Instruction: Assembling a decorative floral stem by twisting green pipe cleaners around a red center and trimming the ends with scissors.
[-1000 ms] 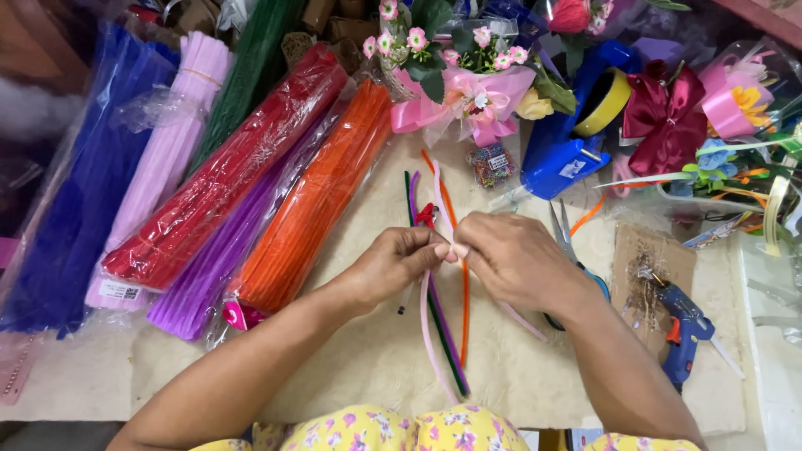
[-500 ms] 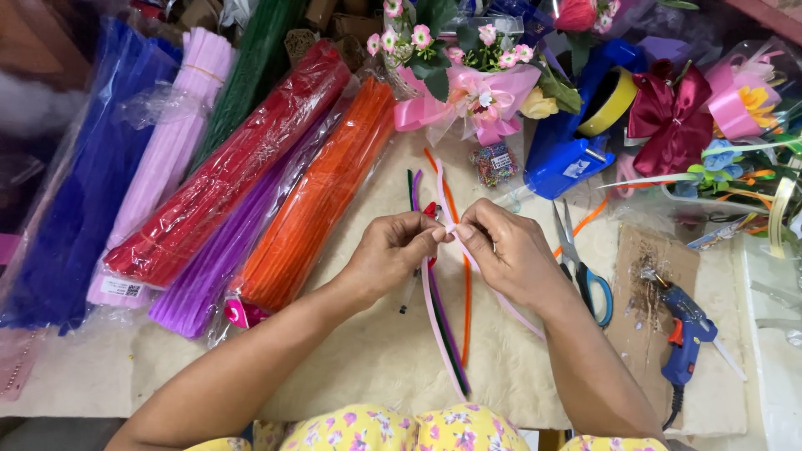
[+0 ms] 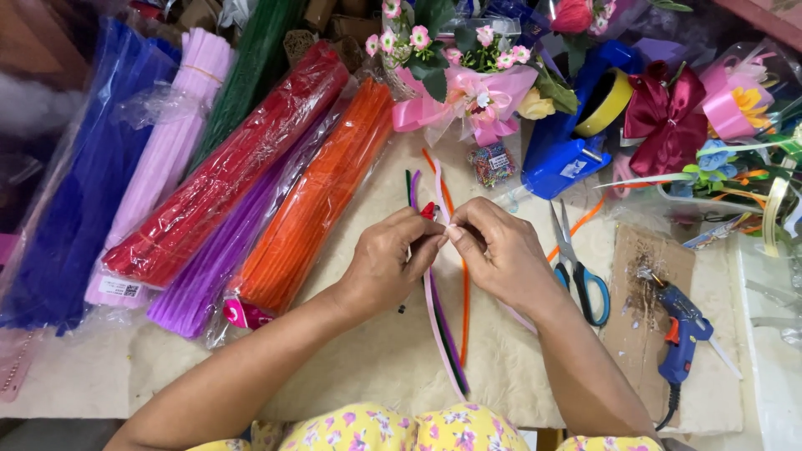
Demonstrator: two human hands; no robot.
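Note:
My left hand [image 3: 391, 263] and my right hand [image 3: 499, 250] meet fingertip to fingertip over the middle of the table, both pinching a thin pale pink pipe cleaner [image 3: 439, 324] where it bends. Under the hands lie loose pipe cleaners side by side: an orange one [image 3: 465, 311], a purple one [image 3: 449, 342] and a dark green one, running toward me. A small red piece [image 3: 428, 210] shows just above my left fingers.
Bagged bundles of pipe cleaners lie at left: blue [image 3: 75, 192], lilac [image 3: 163, 159], red [image 3: 221, 171], purple [image 3: 209, 267], orange [image 3: 313, 205]. Scissors [image 3: 576, 263], a blue glue gun [image 3: 681, 330] on cardboard [image 3: 647, 296], a blue tape dispenser [image 3: 568, 142], ribbon bouquets [image 3: 476, 83] lie right and behind.
My hands have stayed together over the loose pipe cleaners, shifting slightly upward and left. My fingers have worked the pink pipe cleaner between them.

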